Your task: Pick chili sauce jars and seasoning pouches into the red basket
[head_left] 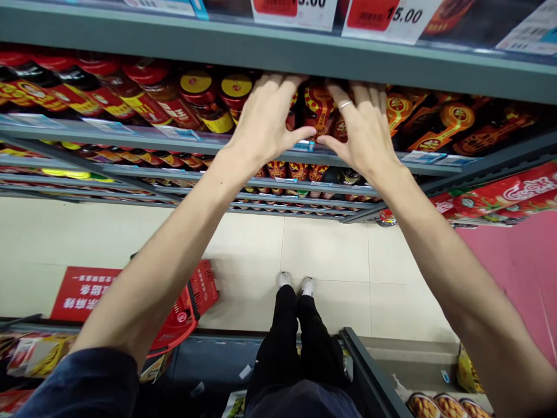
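My left hand [270,119] reaches into a shelf row of sauce jars, its fingers stretched forward and its thumb held apart. It lies over red jars just right of a yellow-topped jar [235,87]. My right hand [366,125], with a ring on one finger, reaches in beside it, also with fingers extended and thumb spread. Between the hands stands a jar with a red and orange label [319,107]. The two thumb tips almost meet in front of it. Both hands' fingertips are hidden under the shelf above, so I cannot tell what they touch.
The upper shelf edge [243,49] hangs close above my hands. Red-lidded jars [148,75] line the left, and orange-labelled bottles [452,122] the right. A red shopping basket [202,284] is low at the left, behind my forearm. Pale floor tiles [326,249] lie below.
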The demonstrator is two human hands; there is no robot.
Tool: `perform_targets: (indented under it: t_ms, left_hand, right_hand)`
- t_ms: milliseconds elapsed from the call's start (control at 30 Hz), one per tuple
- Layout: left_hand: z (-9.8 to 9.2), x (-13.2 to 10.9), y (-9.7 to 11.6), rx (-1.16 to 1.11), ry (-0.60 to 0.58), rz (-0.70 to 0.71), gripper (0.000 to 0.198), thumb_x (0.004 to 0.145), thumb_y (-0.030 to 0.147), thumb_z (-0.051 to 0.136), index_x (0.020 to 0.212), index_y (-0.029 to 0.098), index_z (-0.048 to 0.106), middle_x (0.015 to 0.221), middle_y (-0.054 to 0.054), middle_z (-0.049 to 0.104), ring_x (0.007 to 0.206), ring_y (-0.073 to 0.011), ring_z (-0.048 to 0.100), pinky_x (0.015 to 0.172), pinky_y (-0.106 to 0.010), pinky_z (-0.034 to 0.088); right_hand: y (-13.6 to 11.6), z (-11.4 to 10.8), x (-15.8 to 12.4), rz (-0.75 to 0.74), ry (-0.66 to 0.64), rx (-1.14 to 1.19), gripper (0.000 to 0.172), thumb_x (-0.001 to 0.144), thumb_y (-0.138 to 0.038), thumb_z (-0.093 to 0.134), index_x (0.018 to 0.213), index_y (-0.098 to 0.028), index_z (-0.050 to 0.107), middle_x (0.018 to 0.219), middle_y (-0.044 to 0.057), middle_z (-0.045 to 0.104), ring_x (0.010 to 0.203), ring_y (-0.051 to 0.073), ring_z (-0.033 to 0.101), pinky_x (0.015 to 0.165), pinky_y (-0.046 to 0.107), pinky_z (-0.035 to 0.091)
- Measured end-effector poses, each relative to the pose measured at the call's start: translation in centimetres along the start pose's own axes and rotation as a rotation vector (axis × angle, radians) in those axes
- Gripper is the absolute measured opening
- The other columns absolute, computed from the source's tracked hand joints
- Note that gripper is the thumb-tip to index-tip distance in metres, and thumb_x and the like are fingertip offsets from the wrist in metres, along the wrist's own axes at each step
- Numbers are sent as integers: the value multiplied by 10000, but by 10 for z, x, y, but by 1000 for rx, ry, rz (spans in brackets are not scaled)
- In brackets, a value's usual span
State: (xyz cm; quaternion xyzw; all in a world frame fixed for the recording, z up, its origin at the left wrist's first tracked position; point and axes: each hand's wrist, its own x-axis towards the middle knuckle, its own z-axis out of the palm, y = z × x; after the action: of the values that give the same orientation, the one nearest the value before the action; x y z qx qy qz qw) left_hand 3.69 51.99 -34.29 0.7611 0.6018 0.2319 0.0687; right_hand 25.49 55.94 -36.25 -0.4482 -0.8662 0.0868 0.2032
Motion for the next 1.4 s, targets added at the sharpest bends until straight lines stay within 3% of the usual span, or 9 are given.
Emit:
perform_targets:
  t_ms: [133,267,433,567,700,833,1000,1200,1400]
  left_hand:
    - [4,15,4,-12,-153,25,901,793,778,514,1586,391,335,1391,95,667,1494,-301,329,1212,-568,271]
    - [4,22,4,33,-186,-10,804,885,751,365,1574,337,386,1509,94,581,1425,-280,410,1193,-539,321]
    - [5,23,3,47,-145,-4,738,915,710,403,1536,319,484,1483,11,616,1388,-307,498,1140,-533,409]
    - [8,26,-2,50,-128,22,739,920,718,439,1531,309,499,1483,0,614,1399,-324,500,1134,-538,433]
    - [11,30,-7,33,-128,50,866,836,847,471,1525,324,496,1450,35,638,1448,-332,418,1184,-558,370]
    - [10,28,-5,6,-159,51,998,775,957,354,1531,315,465,1506,83,587,1439,-296,404,1219,-508,322]
    - [7,24,-3,-20,-199,50,978,813,931,318,1567,312,395,1560,88,531,1446,-284,385,1223,-519,268]
    - [8,22,-5,-30,-201,75,820,937,786,311,1575,274,359,1612,37,471,1425,-277,414,1207,-522,290]
    - [8,22,-3,-35,-209,29,940,822,902,327,1574,338,353,1542,107,544,1453,-296,349,1219,-544,268]
  right_hand:
    - [16,-10,8,107,16,-79,706,897,-660,558,1509,-320,469,1502,57,596,1445,438,424,1203,656,328]
    - [33,-15,18,97,-30,-71,565,951,-551,512,1412,-242,618,1429,92,662,1343,441,543,1141,644,415]
    - [44,-23,14,-13,-72,29,548,929,-555,547,1458,-414,554,1426,-83,658,1450,362,476,1211,600,394]
    - [45,-29,5,-24,-110,5,588,928,-480,587,1501,-361,534,1450,-26,644,1459,383,475,1204,640,398]
    - [45,-31,2,-57,-96,2,566,942,-446,610,1494,-337,551,1468,-5,632,1447,390,491,1196,617,420]
    - [44,-32,-1,-55,-107,5,567,951,-473,611,1499,-343,540,1465,12,638,1427,407,511,1178,618,435]
    - [51,-34,-14,17,-38,-33,711,928,-507,614,1582,-324,405,1526,47,581,1468,421,449,1206,656,372]
    - [64,-30,-21,40,-4,-10,660,942,-441,525,1583,-362,391,1550,-12,552,1484,387,437,1217,666,358]
    - [66,-37,-25,28,-51,-39,697,944,-476,504,1599,-275,374,1563,42,542,1486,402,427,1219,638,362]
